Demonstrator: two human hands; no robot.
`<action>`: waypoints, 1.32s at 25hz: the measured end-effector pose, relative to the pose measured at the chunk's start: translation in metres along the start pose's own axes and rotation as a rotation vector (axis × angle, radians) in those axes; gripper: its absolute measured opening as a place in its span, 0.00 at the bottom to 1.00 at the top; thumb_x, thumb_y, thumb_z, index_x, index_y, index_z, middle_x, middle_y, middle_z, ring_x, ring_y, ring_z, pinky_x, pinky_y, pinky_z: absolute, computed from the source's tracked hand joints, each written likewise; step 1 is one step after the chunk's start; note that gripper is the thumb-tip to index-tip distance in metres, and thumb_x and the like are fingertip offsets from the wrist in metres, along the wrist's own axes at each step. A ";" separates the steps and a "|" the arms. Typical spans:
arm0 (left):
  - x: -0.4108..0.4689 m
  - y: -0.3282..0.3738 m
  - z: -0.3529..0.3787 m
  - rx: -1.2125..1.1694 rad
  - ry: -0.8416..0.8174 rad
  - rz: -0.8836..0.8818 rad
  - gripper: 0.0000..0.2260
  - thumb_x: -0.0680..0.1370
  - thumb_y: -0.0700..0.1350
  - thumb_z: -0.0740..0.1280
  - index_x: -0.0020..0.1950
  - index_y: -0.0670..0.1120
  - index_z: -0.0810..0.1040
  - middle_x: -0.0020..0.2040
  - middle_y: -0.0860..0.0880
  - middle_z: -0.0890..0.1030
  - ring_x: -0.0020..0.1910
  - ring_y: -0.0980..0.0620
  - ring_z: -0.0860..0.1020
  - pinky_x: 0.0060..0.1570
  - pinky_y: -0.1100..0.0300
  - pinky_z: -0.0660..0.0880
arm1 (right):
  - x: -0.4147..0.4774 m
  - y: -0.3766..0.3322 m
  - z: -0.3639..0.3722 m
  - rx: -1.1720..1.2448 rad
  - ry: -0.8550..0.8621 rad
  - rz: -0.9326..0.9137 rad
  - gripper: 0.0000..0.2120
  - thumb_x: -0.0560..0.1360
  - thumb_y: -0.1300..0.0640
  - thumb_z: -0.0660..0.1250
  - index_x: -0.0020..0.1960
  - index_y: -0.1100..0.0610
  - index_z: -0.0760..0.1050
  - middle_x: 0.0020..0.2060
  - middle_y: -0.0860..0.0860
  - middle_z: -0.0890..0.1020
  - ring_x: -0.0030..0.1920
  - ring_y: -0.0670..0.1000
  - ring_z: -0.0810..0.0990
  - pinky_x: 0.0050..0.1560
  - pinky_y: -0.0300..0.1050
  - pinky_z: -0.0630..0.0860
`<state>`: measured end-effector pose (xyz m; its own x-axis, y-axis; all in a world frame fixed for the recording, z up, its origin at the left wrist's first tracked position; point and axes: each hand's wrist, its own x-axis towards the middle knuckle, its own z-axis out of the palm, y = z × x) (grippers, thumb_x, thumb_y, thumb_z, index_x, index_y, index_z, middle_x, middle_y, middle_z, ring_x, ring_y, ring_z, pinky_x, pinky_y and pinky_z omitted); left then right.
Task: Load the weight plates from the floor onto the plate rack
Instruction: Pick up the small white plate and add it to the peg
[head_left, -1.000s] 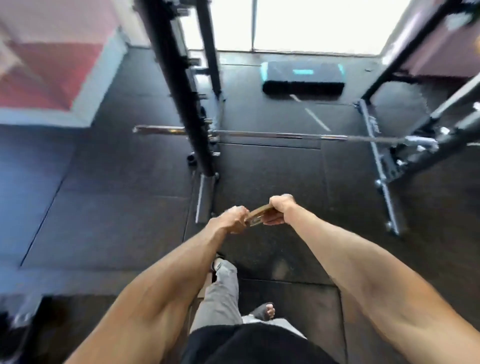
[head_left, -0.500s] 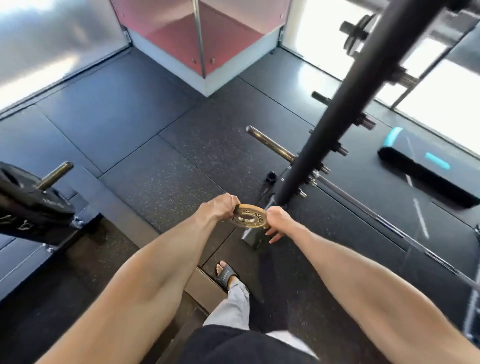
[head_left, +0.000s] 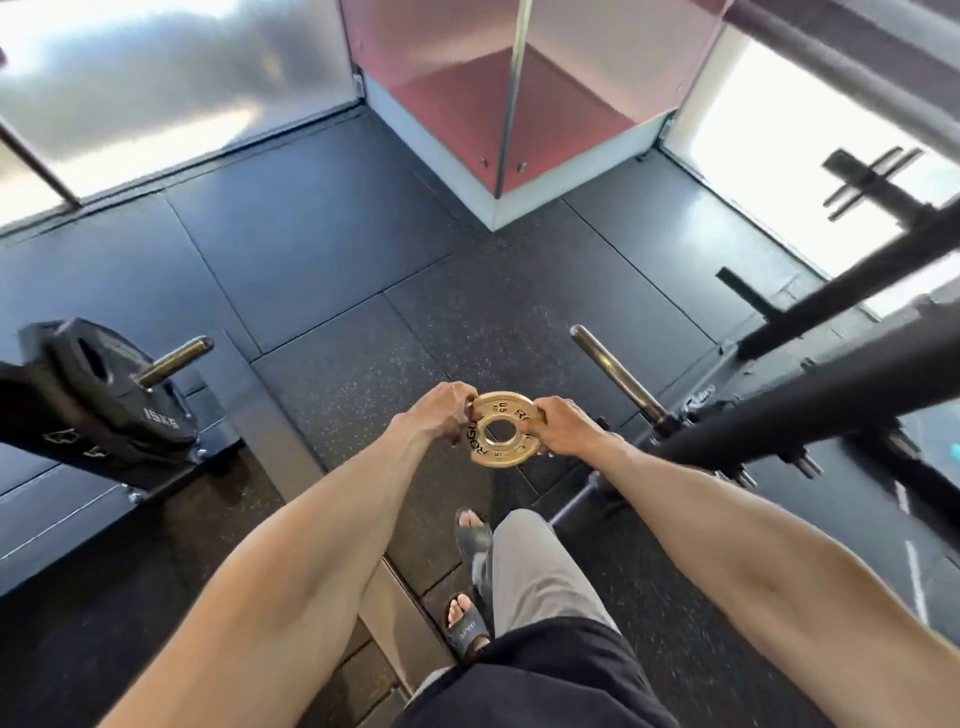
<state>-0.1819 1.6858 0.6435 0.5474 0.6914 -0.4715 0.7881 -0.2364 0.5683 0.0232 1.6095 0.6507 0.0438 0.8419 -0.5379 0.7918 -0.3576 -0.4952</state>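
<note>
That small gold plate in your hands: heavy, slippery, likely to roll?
The gold plate looks like rigid metal, so it should not flex. The left hand and right hand grip it just by the rim, so it is probably light. Round and smooth-faced, it could roll or slip if dropped.

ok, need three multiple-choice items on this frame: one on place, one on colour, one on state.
1. Where is the black 15 kg plate?
A) on the rack peg at the left
B) flat on the floor
C) leaning on the wall

2. What colour is the small plate?
A) red
B) gold
C) blue

3. How is the small plate held?
A) by the left hand only
B) by the right hand only
C) by both hands

Answers:
1 A, the peg sticks out of its centre.
2 B, its face is gold with black lettering.
3 C, the left hand and right hand each grip an edge.
</note>
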 end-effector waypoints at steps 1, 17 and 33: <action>0.011 -0.008 -0.012 -0.012 0.013 -0.028 0.05 0.76 0.35 0.68 0.51 0.39 0.80 0.48 0.42 0.85 0.45 0.46 0.84 0.40 0.55 0.80 | 0.021 -0.010 -0.006 0.007 -0.007 -0.005 0.11 0.77 0.50 0.71 0.38 0.50 0.74 0.33 0.48 0.81 0.32 0.50 0.82 0.39 0.48 0.79; 0.331 -0.018 -0.290 0.002 -0.045 -0.144 0.11 0.80 0.50 0.62 0.58 0.45 0.70 0.52 0.44 0.78 0.46 0.44 0.82 0.41 0.46 0.83 | 0.346 -0.104 -0.222 0.194 0.102 0.079 0.14 0.80 0.46 0.64 0.55 0.56 0.69 0.48 0.56 0.81 0.37 0.57 0.84 0.37 0.57 0.83; 0.733 0.231 -0.383 0.473 -0.473 0.484 0.16 0.81 0.48 0.64 0.67 0.45 0.70 0.58 0.42 0.81 0.51 0.43 0.81 0.51 0.49 0.81 | 0.485 0.019 -0.461 0.637 0.685 0.599 0.13 0.80 0.47 0.65 0.58 0.53 0.68 0.49 0.52 0.80 0.42 0.51 0.82 0.34 0.46 0.82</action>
<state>0.2938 2.3988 0.6875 0.8343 0.1034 -0.5415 0.4119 -0.7698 0.4876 0.3405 2.1971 0.6950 0.7979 0.4381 -0.4141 0.0804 -0.7581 -0.6471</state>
